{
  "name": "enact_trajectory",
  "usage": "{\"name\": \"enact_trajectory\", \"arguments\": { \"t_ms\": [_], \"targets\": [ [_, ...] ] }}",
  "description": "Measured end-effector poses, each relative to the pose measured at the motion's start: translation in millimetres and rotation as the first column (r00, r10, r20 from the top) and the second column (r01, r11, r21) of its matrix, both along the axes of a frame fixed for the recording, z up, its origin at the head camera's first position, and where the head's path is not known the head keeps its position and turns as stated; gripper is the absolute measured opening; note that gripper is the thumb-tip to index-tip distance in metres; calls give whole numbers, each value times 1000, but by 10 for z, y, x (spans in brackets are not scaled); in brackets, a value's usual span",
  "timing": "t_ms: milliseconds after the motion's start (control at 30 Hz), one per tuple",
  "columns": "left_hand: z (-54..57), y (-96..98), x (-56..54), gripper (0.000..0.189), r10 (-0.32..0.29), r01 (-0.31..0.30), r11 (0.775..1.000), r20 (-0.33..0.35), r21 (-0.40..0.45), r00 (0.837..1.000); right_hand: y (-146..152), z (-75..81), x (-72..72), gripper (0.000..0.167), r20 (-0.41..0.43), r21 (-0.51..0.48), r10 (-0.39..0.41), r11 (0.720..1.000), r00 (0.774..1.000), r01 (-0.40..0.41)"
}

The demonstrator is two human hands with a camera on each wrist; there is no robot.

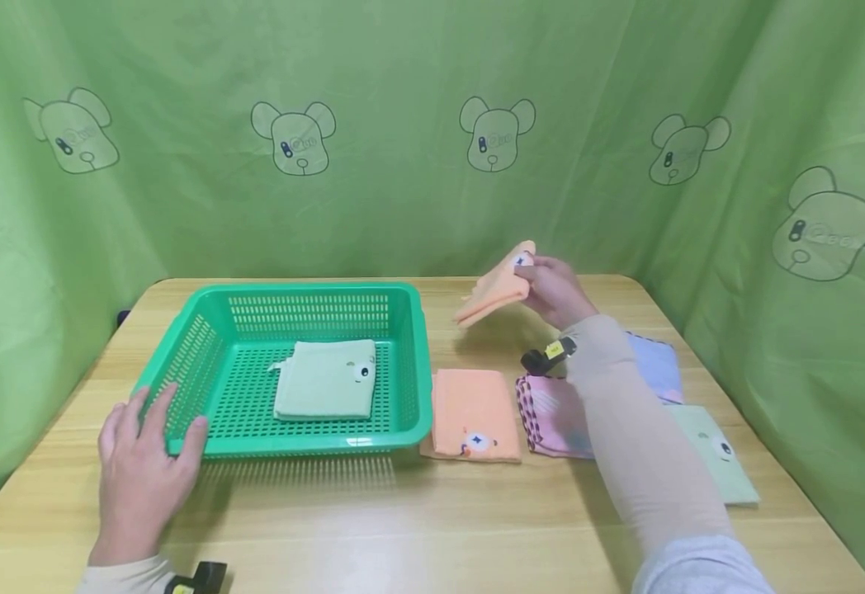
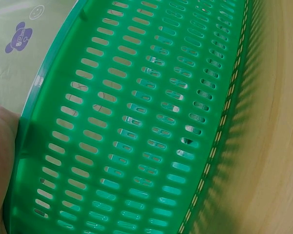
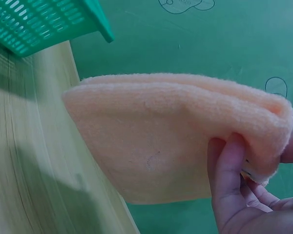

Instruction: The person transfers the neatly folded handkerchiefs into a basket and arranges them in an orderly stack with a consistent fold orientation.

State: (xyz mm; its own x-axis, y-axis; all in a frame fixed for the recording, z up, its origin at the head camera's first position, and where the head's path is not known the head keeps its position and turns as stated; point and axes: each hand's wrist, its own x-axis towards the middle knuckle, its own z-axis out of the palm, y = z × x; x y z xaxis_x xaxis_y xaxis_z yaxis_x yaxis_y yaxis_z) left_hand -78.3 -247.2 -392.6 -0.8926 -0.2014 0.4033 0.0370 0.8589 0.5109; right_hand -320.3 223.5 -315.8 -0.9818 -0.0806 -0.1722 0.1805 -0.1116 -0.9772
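One folded orange cloth point(image 1: 498, 289) is pinched between thumb and fingers of the right hand point(image 1: 555, 289), raised clear of the table point(image 1: 328, 528) near its back edge, right of the green basket point(image 1: 306, 446). Left hand point(image 1: 143, 470): fingers spread wide, at the basket's front-left corner. Basket occupies the table's left half; inside, toward its right wall, lies a pale green cloth point(image 1: 326, 384), eye motif up. Right of basket, on table: a second orange cloth point(image 1: 477, 404), just beside it; then a pink cloth point(image 1: 559, 417), partly behind the right forearm. Near table's right edge: a blue cloth point(image 1: 657, 367) and, nearer the front, another green cloth point(image 1: 715, 462).
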Motion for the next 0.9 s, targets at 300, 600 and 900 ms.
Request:
{"name": "enact_trajectory", "arguments": {
  "t_ms": [300, 600, 900],
  "targets": [
    [-3, 0, -5, 59, 2, -2, 1000, -1, 1, 1000, -72, 80, 20, 60, -13, 12, 14, 1000, 1000, -14],
    [-3, 2, -6, 59, 2, -2, 1000, -6, -7, 1000, -157, 147, 57, 57, -8, -41, 20, 999, 1000, -21],
    [-1, 4, -7, 58, -5, 5, 1000, -21, -6, 1000, -248, 198, 70, 53, -33, -22, 13, 1000, 999, -13]
  ]
}}
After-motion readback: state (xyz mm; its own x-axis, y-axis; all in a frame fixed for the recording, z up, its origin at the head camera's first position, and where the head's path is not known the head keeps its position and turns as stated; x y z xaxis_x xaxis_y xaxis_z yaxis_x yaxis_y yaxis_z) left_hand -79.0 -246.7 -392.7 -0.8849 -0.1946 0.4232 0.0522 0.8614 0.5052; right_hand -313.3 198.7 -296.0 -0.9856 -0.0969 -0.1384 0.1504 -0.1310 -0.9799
